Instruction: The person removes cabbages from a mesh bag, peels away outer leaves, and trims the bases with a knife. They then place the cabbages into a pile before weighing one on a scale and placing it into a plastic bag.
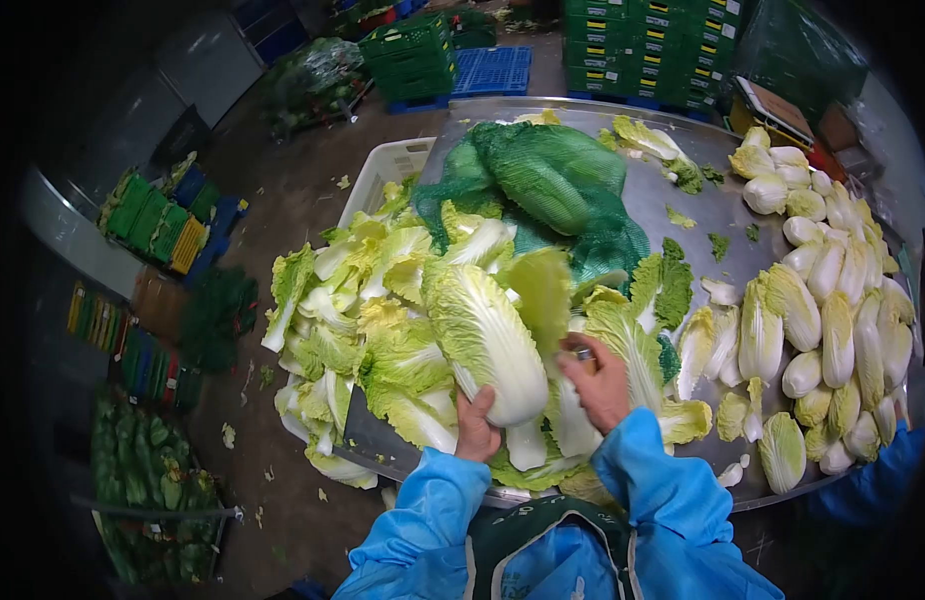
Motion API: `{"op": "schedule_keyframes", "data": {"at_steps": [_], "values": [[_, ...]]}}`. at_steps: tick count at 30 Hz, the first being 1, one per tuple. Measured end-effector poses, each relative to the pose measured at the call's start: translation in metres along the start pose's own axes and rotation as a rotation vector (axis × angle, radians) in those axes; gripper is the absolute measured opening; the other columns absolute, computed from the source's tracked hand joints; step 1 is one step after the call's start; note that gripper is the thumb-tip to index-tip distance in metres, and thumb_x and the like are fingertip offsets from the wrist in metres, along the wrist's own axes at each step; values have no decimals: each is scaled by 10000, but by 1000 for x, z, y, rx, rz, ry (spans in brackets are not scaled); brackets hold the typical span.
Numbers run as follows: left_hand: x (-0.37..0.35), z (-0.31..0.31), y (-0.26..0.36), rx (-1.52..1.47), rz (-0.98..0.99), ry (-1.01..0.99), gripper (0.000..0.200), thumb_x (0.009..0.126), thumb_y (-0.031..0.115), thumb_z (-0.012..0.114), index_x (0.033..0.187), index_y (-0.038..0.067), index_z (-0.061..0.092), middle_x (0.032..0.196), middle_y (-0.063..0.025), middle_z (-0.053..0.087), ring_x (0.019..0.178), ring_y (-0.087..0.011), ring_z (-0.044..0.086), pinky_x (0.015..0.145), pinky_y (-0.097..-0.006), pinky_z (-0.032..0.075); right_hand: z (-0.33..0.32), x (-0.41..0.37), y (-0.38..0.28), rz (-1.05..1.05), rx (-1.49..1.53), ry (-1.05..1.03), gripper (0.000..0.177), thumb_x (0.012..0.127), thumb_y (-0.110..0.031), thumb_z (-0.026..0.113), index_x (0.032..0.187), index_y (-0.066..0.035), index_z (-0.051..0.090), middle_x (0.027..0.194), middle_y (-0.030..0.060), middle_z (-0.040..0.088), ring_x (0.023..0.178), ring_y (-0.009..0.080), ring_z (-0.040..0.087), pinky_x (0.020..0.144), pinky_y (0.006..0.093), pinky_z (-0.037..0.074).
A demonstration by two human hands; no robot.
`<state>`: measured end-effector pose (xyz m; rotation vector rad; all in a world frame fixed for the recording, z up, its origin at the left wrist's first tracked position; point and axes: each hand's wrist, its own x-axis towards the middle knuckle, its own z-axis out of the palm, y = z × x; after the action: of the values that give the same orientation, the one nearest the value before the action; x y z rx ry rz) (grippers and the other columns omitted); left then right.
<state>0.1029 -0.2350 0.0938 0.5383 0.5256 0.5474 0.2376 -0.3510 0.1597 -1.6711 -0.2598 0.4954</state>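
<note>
Sleeves (433,500) in bright blue and a dark green apron (543,530) fill the near edge, so that's the person wearing the camera. Their left hand (476,428) is wrapped tight around the white base of a big cabbage (488,340), which is propped up at the near edge of the steel table (728,200) with its leafy top pointing away. The right hand (601,388) is just to the right of it, fingers curled closed around a metal tool (583,352). Only a little shiny bit pokes out, so I can't tell exactly what it is. The hand sits right against the cabbage's right side.

Left of the cabbage is a huge messy heap of loose leaves (353,320), spilling over the table's left edge. Over on the right lie rows of trimmed cabbages (833,320), pale and tidy, packed close together. A bit of another person's blue sleeve (878,475) shows at the near right.

Further back, past the held cabbage, there's a green net bag (553,175) stuffed with more heads, and a white crate (388,165) sits beside it on the left. Way at the back are stacks of green crates (648,50) and a blue pallet (493,70) on the floor.
</note>
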Motion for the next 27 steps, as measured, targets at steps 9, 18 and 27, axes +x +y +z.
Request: {"op": "schedule_keyframes", "data": {"at_steps": [9,18,27], "values": [[-9,31,-21,311,254,126,907,693,42,720,1384,61,131,1292,-156,347,1166,-263,401,993,-378,345,13,-6,2,-270,-391,-35,547,692,-360,736,1076,1,588,805,179,621,767,309,607,683,369,479],[-1,22,-46,541,295,174,868,702,44,719,1358,67,151,1225,-164,405,1104,-246,459,911,-358,420,12,10,56,-268,-515,-26,387,750,-314,673,990,-19,601,721,200,597,682,358,585,626,427,463],[13,-9,-59,338,69,266,902,659,24,749,1357,57,178,1234,-176,408,1089,-270,478,897,-367,438,16,16,101,-200,-413,61,298,756,-220,635,976,-22,601,718,194,620,654,364,609,619,426,486]]}}
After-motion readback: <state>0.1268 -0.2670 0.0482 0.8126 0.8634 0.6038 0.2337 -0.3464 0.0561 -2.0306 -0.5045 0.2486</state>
